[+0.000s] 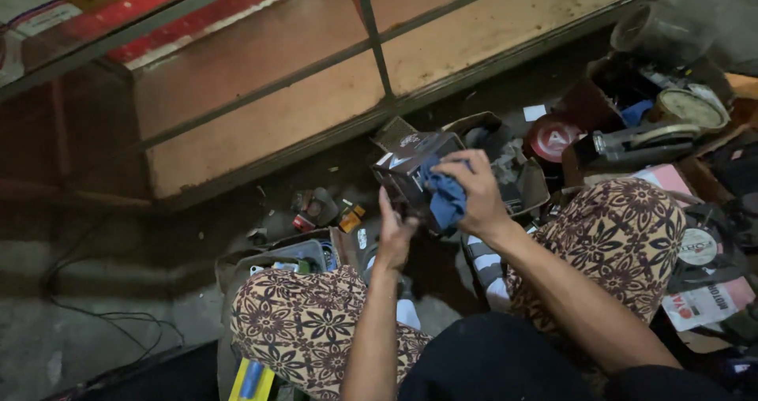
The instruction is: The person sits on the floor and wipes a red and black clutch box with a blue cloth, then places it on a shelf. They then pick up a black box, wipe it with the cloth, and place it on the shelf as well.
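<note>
Hands meet over the floor between your knees: your right hand [474,189] presses a crumpled blue cloth [447,196] against the near face of a small dark cardboard box with pale printing [414,168], fingers curled over the top of the cloth so the fabric stays bunched against the surface. Your left hand [392,235] comes up from below with the fingers half open and the thumb raised; it sits just beside the lower corner of the box and seems to steady it, though you cannot tell from this view whether it grips the box or only touches it. The box is held up off the floor, tilted toward you, which puts the face under the cloth within easy sight.

Your legs in brown flower-patterned trousers [304,322] frame the work on both sides. Behind the box lies an open grey carton [513,160], and further right a round red lid [551,136] and a heap of tins and tools. Small parts lie loose on the dark concrete floor [95,290] to the left, below a glass-fronted metal-framed cabinet [371,46]
</note>
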